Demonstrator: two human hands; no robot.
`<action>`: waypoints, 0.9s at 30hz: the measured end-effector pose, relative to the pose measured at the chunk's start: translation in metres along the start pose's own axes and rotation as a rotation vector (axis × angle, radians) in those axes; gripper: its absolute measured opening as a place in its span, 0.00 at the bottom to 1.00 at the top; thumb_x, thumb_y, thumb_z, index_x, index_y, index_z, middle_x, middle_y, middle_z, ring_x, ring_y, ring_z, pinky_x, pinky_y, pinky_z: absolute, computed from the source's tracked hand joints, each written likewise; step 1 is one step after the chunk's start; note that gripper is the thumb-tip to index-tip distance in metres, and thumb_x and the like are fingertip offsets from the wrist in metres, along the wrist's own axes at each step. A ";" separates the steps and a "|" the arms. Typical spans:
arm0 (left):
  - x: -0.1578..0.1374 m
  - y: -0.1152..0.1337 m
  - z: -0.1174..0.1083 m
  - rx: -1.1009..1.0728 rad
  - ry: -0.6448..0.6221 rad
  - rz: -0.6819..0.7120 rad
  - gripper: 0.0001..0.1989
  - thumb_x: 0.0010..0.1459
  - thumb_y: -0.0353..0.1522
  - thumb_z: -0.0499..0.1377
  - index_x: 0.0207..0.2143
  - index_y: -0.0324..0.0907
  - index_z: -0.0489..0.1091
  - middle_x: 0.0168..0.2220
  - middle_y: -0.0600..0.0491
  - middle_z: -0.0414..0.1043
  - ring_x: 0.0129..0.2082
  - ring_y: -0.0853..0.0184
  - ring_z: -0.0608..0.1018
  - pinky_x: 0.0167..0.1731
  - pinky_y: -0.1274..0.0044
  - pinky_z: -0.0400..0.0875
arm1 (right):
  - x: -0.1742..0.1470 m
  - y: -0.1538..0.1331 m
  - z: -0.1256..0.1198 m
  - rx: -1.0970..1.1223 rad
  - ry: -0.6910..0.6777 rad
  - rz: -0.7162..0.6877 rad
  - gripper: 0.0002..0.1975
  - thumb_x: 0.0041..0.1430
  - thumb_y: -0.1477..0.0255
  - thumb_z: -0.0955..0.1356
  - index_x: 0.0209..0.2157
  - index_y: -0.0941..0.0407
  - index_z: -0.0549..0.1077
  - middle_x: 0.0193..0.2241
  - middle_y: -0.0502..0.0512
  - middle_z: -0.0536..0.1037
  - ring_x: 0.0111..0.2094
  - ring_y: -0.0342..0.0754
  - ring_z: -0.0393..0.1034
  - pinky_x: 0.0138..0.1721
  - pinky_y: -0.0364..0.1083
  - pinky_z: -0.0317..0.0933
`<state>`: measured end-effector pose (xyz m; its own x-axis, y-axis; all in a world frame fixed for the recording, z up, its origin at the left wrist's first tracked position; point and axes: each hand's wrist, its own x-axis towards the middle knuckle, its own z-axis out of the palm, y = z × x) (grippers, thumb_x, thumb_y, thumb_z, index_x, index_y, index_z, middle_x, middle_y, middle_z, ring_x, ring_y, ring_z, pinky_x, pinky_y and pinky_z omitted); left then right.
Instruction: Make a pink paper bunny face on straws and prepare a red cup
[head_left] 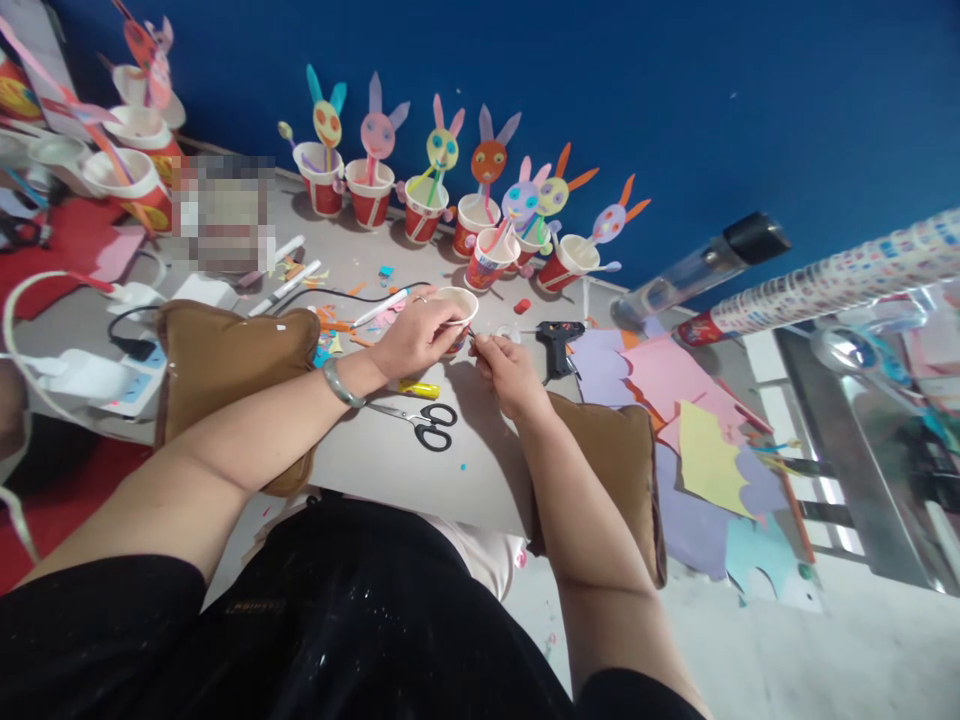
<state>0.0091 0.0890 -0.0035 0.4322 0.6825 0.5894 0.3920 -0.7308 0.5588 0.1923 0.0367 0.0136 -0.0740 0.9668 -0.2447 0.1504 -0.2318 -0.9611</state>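
My left hand is wrapped around a small red and white paper cup, with its open mouth facing up. Close against the cup's right side, my right hand is closed in a pinch. A thin dark tip shows at its fingers, too small to name. Below the cup lie a yellow tube and black-handled scissors, their blades pointing left under my left wrist. To the right of my right hand rests a black glue gun.
Several red cups with paper rabbit heads line the blue wall. Brown cushions lie under both forearms. Coloured paper sheets cover the right side, below a long stack of cups. Markers, paper scraps and a power strip are left.
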 end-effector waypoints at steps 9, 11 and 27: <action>0.000 0.002 -0.001 -0.086 0.021 -0.048 0.16 0.69 0.43 0.52 0.32 0.44 0.69 0.29 0.51 0.73 0.34 0.62 0.72 0.46 0.67 0.68 | -0.010 0.004 0.001 -0.729 0.347 -0.432 0.19 0.67 0.53 0.64 0.32 0.54 0.72 0.23 0.52 0.72 0.25 0.46 0.60 0.31 0.47 0.50; -0.001 0.002 -0.001 -0.134 0.047 -0.100 0.17 0.68 0.45 0.53 0.33 0.43 0.70 0.31 0.49 0.74 0.36 0.61 0.74 0.42 0.68 0.68 | -0.010 0.005 0.000 -0.805 0.378 -0.462 0.19 0.67 0.54 0.63 0.34 0.55 0.73 0.25 0.54 0.74 0.26 0.47 0.61 0.30 0.47 0.49; 0.008 0.006 -0.006 -0.691 0.054 -0.532 0.09 0.59 0.37 0.65 0.32 0.39 0.74 0.30 0.52 0.78 0.28 0.71 0.75 0.30 0.78 0.72 | -0.005 0.004 0.002 -0.484 0.359 -0.447 0.18 0.64 0.52 0.65 0.32 0.53 0.68 0.24 0.49 0.71 0.26 0.45 0.60 0.32 0.47 0.58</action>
<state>0.0096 0.0901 0.0079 0.2856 0.9436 0.1672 -0.0576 -0.1572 0.9859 0.1913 0.0303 0.0105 0.0836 0.9527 0.2923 0.6045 0.1847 -0.7749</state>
